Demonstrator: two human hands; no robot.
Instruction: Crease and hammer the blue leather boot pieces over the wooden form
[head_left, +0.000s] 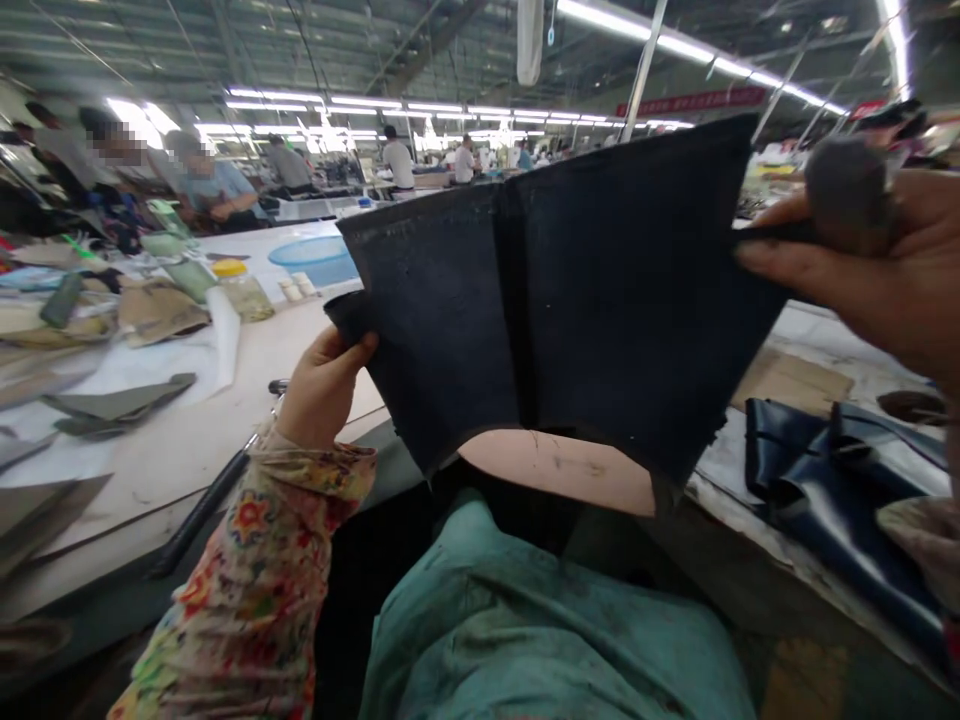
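Observation:
Between my hands hangs a dark blue leather panel [622, 290], with a darker strip [516, 310] down its middle and a curved cut-out along its lower edge. My left hand [324, 385] pinches the panel's left edge, where a small flap folds over. At the upper right corner, the thumb and fingers of my right hand [862, 270] grip the panel. A rounded grey end of some tool [851, 195] also shows in the right hand; its kind is hidden. Below the panel lies the green apron [540, 620] on my lap.
A black-handled tool [206, 510] lies at the table's left edge. Beyond are a yellow-lidded jar [244, 290], a blue basin [315, 258] and grey cut pieces [124, 405]. Glossy blue leather pieces [847, 490] lie at right. Several people work in the background.

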